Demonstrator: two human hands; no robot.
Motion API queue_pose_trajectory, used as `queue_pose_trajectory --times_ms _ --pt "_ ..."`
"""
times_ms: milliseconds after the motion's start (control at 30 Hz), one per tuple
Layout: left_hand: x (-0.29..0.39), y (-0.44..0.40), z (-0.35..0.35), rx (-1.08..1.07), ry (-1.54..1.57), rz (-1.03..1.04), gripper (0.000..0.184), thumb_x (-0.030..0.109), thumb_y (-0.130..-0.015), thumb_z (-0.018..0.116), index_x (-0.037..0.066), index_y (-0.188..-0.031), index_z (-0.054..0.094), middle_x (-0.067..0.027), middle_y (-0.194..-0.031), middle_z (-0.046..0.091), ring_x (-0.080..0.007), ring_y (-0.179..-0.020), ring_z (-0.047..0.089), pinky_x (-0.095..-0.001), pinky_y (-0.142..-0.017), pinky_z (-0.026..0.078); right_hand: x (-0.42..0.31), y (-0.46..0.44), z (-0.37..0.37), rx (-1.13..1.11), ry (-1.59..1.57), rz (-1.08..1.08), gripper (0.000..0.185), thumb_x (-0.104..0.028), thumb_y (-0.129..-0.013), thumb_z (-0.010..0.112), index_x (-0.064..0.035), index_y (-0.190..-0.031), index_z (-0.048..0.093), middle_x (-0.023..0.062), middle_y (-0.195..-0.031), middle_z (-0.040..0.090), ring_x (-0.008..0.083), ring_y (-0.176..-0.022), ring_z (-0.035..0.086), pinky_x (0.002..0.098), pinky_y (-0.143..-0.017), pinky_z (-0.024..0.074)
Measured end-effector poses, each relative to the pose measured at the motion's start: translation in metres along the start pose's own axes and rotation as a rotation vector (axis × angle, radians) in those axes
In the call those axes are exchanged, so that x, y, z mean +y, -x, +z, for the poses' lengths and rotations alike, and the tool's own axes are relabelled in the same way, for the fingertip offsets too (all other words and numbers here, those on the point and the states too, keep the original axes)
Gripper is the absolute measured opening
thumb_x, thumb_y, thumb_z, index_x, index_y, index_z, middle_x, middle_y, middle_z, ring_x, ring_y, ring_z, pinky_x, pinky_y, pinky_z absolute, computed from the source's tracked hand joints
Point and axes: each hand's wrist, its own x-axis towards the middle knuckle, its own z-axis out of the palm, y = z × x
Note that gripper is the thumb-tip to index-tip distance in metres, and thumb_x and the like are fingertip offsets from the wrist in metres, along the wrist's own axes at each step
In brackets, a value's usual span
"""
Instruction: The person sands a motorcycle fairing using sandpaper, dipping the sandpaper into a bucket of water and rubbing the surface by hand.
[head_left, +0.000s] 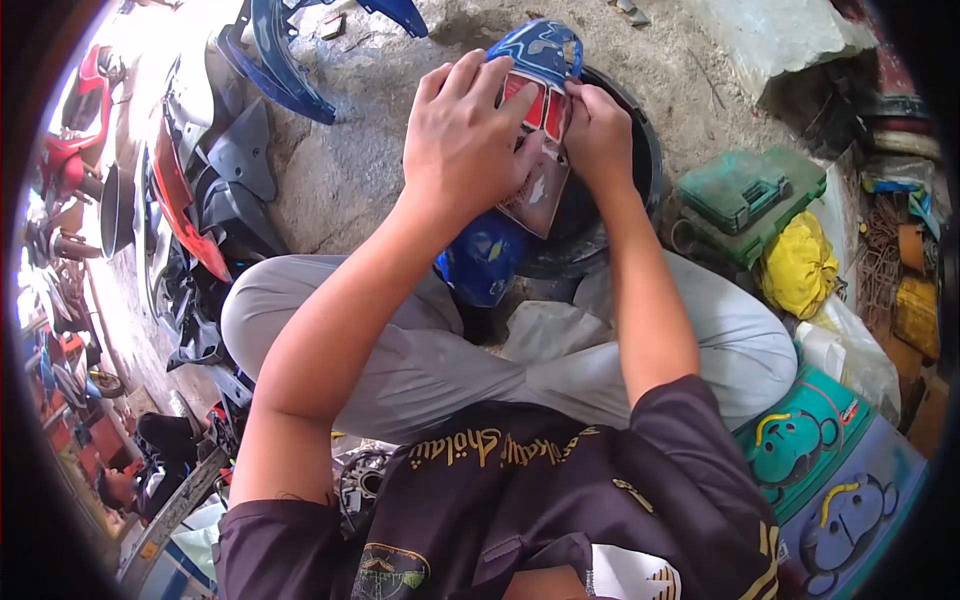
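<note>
A motorcycle body panel [540, 55], with blue paint at its far end, red sections in the middle and a worn greyish-brown near end, is between my hands. My left hand [465, 130] lies over its left side with the fingers spread, hiding part of the surface. At the right edge, my right hand [600, 130] is closed, gripping the panel between thumb and curled fingers. Under the panel is a round black basin-like thing [645, 130], partly covered. A glossy blue piece [483, 260] sits just below the panel, close to my legs.
Blue curved fairings [275, 65] lie ahead on the concrete floor. Grey and red motorcycle parts [185, 205] crowd the left. To the right are a green tool case [745, 195], a yellow plastic bag [800, 255] and a teal box [810, 430]. Another person [125, 490] is at lower left.
</note>
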Motion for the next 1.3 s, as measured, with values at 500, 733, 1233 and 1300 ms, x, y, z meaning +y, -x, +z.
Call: queue_pose_trajectory --times_ms 500,733,1233,1300 --pt "0.0 -0.001 0.003 0.023 -0.039 -0.009 0.04 0.036 -0.085 0.082 0.017 -0.12 0.082 -0.0095 -0.137 0.069 -0.0314 -0.134 0.061 -0.0483 -0.112 0.046 -0.013 0.015 0.005 0.097 -0.017 -0.058 0.023 -0.007 -0.103 0.054 0.0031 -0.108 0.073 0.025 -0.093 0.07 0.0477 -0.093 0.071 0.054 -0.083 0.0569" --pt "0.0 0.001 0.0 0.023 -0.022 -0.01 0.04 0.036 -0.084 0.083 0.017 -0.119 0.081 -0.0103 -0.136 0.069 -0.0321 -0.134 0.061 -0.0491 -0.112 0.046 -0.025 0.038 0.01 0.214 -0.136 -0.023 0.024 -0.006 -0.101 0.055 0.0039 -0.111 0.075 0.0274 -0.102 0.074 0.0476 -0.097 0.072 0.0534 -0.085 0.0575" --pt "-0.002 0.005 0.003 0.021 -0.028 0.011 0.041 0.036 -0.082 0.082 0.017 -0.118 0.081 -0.0101 -0.134 0.07 -0.0319 -0.133 0.062 -0.0483 -0.112 0.046 -0.003 0.0 0.009 0.1 -0.107 0.002 0.022 -0.007 -0.107 0.059 0.0024 -0.118 0.076 0.0248 -0.106 0.077 0.0402 -0.1 0.078 0.0418 -0.086 0.0601" --pt "-0.005 0.005 0.004 0.017 -0.019 -0.005 0.041 0.037 -0.082 0.085 0.02 -0.119 0.082 -0.0076 -0.137 0.07 -0.0313 -0.133 0.063 -0.0479 -0.11 0.047 -0.021 0.031 0.004 0.15 -0.133 0.019 0.022 -0.006 -0.107 0.059 0.0022 -0.118 0.076 0.0248 -0.106 0.077 0.041 -0.101 0.077 0.0424 -0.087 0.0602"
